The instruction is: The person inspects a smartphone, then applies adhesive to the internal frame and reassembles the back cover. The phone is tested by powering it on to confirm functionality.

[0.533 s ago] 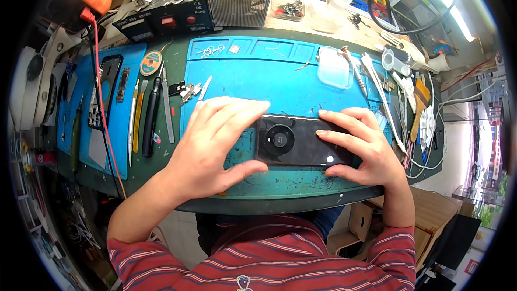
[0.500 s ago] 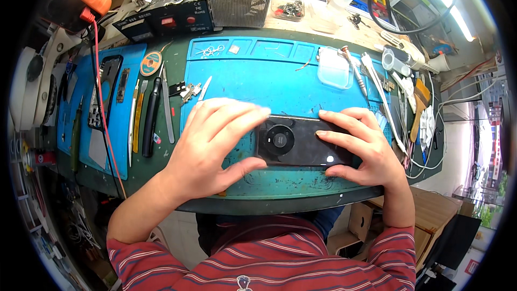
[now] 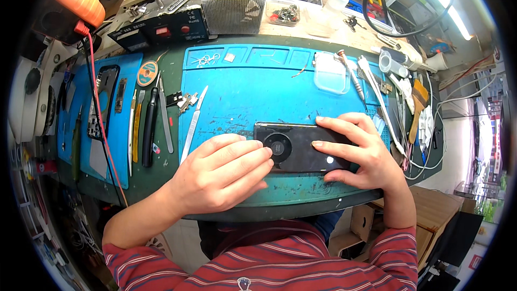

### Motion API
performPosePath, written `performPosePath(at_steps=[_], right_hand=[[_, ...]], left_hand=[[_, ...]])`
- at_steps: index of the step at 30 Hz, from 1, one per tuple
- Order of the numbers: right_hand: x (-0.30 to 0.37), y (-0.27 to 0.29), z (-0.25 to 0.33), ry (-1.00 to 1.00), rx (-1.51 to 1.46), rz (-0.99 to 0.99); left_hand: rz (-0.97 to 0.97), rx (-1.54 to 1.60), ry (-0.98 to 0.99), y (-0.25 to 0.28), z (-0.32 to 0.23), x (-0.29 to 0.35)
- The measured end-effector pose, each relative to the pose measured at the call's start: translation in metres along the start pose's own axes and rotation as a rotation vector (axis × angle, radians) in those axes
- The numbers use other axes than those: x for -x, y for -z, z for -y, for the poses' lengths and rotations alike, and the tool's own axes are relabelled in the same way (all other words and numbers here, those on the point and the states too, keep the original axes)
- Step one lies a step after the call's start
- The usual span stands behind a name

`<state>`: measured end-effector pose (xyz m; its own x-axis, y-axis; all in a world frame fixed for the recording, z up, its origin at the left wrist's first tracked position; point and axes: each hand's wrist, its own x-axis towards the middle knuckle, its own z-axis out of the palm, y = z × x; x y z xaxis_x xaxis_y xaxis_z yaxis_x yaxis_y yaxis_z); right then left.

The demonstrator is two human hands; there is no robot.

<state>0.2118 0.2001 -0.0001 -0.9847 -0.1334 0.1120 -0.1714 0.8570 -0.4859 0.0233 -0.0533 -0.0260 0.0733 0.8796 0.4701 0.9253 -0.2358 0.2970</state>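
Note:
A glossy black smartphone (image 3: 307,156) lies back up on the blue work mat (image 3: 242,102), its round camera ring (image 3: 279,149) toward the left end. My right hand (image 3: 363,151) grips the right part of the phone, thumb along the near edge and fingers spread over the back to the far edge. At the phone's left end is my left hand (image 3: 221,172), closed, its fingers drawn together and their tips beside the camera ring. Whatever may be within those fingers is hidden. A scalpel-like knife (image 3: 195,121) lies just beyond the left hand.
Left of the mat are tweezers (image 3: 166,118), a black pen-shaped tool (image 3: 150,129), a solder wick spool (image 3: 147,73) and a phone frame (image 3: 103,102) on a second blue mat. At the right lie a clear plastic box (image 3: 331,73), a screwdriver (image 3: 353,78) and a brush (image 3: 418,102).
My left hand has drawn back nearer, uncovering the knife, and its spread fingers have closed together at the phone's left end. The right hand keeps its grip; the view has shifted slightly.

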Motion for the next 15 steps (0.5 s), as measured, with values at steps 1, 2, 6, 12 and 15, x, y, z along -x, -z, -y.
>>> performPosePath(at_steps=[1,2,6,12,15], right_hand=[[0.0001,0.0000,-0.0002,-0.001,0.000,-0.002],[0.0002,-0.0003,-0.0001,-0.001,-0.001,-0.004],[-0.0001,0.0001,0.0002,-0.001,-0.005,-0.002],[0.0009,-0.0001,0.0017,-0.004,-0.004,-0.002],[0.0031,0.0005,0.0043,-0.012,0.023,0.002]], left_hand=[[-0.001,-0.003,0.002,0.0002,-0.0002,-0.0004],[-0.001,-0.007,0.005,0.0007,-0.0007,-0.0006],[-0.008,-0.002,0.020,0.0007,-0.0007,-0.0006],[-0.008,-0.018,0.027,0.0018,-0.0032,-0.0013],[0.000,-0.022,0.043,0.0016,-0.0058,-0.0033]])
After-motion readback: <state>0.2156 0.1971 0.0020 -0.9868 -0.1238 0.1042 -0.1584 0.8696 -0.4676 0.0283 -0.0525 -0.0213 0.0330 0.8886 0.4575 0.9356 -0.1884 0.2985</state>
